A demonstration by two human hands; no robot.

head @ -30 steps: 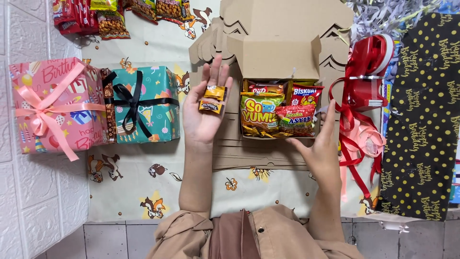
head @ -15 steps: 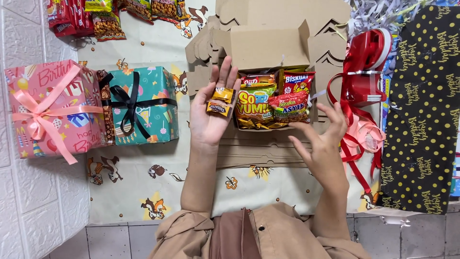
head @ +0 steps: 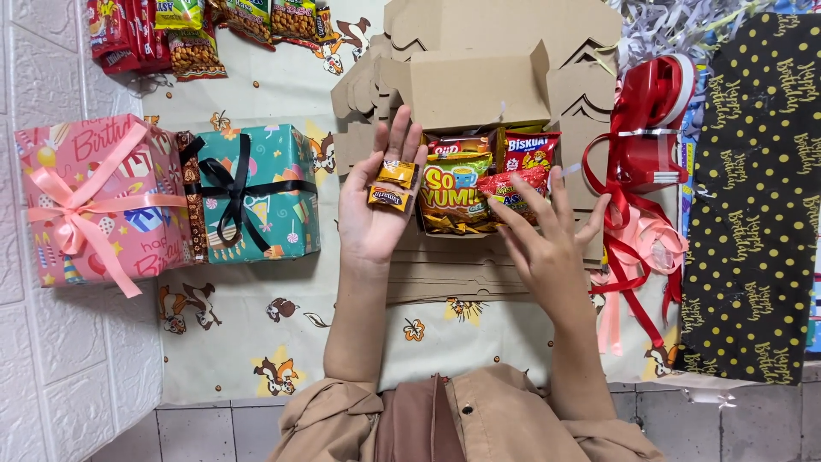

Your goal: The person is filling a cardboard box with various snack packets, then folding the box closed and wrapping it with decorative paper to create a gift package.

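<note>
At the far left a pink gift box (head: 98, 201) with a pink ribbon sits beside a teal gift box (head: 256, 192) tied with a black ribbon, the two touching along a dark patterned strip, and red and yellow snack packs (head: 184, 34) lie near the top edge of the printed paper (head: 256, 325) covering the surface. Next comes the left hand (head: 376, 205), palm up and fingers spread flat, with two small orange candy packets (head: 392, 186) lying loose on the palm rather than pinched. The hand hovers just beside the open cardboard box (head: 475, 90), whose tray holds snack bags (head: 466, 188) packed tightly together. To do this well, the palm should stay level so the packets do not slide off, and any placing is best aimed at a gap among the bags instead of on top of them. The right hand (head: 547, 235) has its fingers apart, fingertips resting on the red bag at the tray's front, holding nothing; light pressure there would steady the contents. Further right lie red ribbon (head: 637, 162) and black dotted wrapping paper (head: 753, 197).
</note>
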